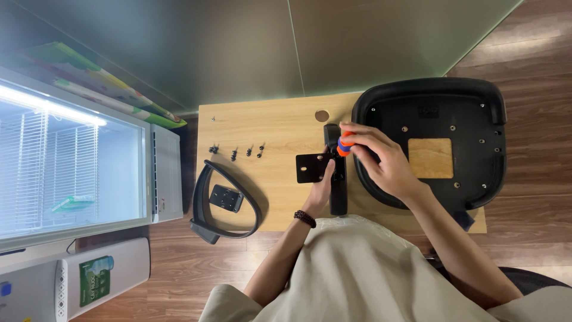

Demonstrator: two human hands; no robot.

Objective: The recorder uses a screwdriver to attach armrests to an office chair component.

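A black chair armrest with a flat metal bracket (311,167) lies on the wooden table (268,125). My left hand (325,182) grips this armrest from below, holding it steady. My right hand (381,161) is closed around a screwdriver with an orange handle (344,145), its tip pointing down at the armrest near the bracket. Right of my hands, a black chair seat pan (429,107) lies upside down with a square wooden patch in its middle.
A second black armrest (223,203) lies at the table's left front edge. Several small black screws (235,152) are scattered behind it. A glass-door fridge (71,161) and a white appliance (89,283) stand to the left on the wood floor.
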